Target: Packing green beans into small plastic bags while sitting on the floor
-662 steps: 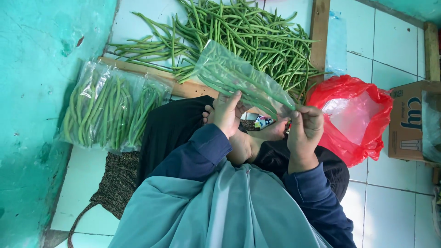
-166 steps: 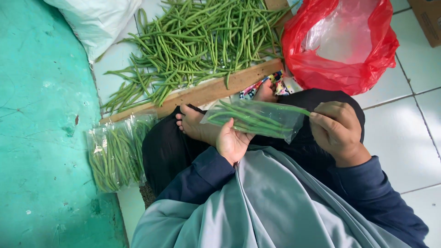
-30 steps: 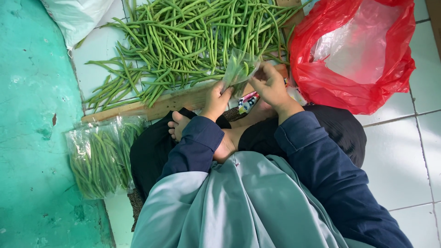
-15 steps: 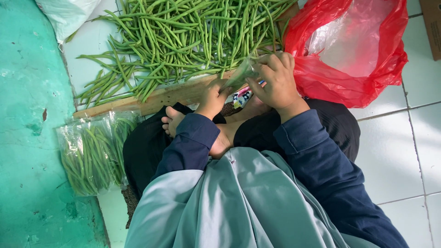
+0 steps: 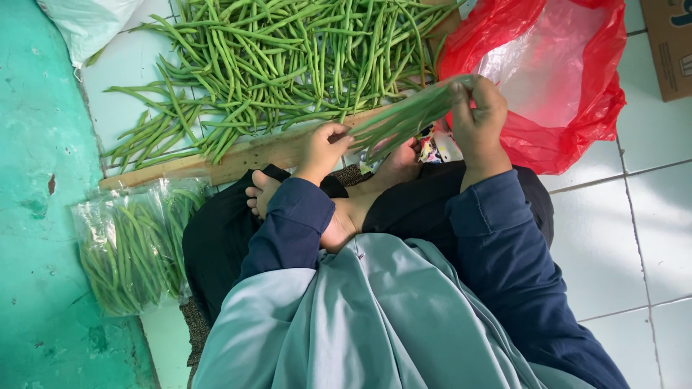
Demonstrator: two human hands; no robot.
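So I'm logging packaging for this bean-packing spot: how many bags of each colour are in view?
Clear bags of beans: 2, one held between both hands, one lying on the floor
Red bags: 1
White bags: 1
Total: 4

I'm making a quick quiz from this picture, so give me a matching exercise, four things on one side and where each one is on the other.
Things:
1. bundle of beans
2. red plastic bag
3. packed bean bags
4. loose bean pile

Places:
A. on the floor by the teal wall
B. held between left hand and right hand
C. spread behind the wooden strip
D. open on the white tiles

Pairs: 1-B, 2-D, 3-A, 4-C
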